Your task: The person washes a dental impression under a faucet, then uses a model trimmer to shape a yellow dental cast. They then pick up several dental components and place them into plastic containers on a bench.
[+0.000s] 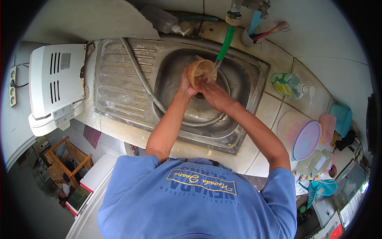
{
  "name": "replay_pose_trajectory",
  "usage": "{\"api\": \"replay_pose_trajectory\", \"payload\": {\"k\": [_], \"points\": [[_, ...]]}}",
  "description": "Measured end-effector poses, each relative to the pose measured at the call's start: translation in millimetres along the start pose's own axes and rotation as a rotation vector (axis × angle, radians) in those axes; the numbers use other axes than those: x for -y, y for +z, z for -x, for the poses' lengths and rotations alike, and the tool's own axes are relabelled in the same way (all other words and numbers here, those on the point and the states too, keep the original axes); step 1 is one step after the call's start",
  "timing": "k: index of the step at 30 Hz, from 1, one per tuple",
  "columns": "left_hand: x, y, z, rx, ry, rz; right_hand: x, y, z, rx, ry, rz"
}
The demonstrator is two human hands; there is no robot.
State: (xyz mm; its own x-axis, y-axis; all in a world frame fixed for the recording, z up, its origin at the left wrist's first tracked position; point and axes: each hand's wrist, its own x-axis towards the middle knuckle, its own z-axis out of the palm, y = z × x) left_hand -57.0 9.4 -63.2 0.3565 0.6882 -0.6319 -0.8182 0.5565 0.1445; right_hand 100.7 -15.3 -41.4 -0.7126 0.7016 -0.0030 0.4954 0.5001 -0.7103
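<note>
Both forearms reach forward over the steel sink (119,79). The left hand (186,84) holds a small brown bowl (201,71) by its rim, fingers closed around the edge, the bowl tilted on its side under the water from a green hose (226,40) on the tap. The right hand (211,93) is just beside the bowl and touches it; its fingers are bent, but I cannot tell if they grip it. On the tiled desk (274,111) at the right stand a green soap bottle (287,85) and a pink lid (306,139). A white appliance (55,87) stands left of the sink.
</note>
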Motion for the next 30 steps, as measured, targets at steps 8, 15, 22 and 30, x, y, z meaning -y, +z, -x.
{"api": "replay_pose_trajectory", "payload": {"k": [8,15,22,30], "points": [[-11,12,-6,-0.029,-0.028,0.027,22,14,-2,-0.187,0.007,-0.016],[-5,15,-6,-0.071,0.015,0.048,22,-18,-20,-0.349,0.338,-0.447],[14,37,32,0.016,0.833,-1.448,-5,-21,-30,-0.463,0.749,-0.826],[-7,-7,-2,-0.09,0.288,-0.481,33,-12,-18,-0.358,0.391,-1.145]]}}
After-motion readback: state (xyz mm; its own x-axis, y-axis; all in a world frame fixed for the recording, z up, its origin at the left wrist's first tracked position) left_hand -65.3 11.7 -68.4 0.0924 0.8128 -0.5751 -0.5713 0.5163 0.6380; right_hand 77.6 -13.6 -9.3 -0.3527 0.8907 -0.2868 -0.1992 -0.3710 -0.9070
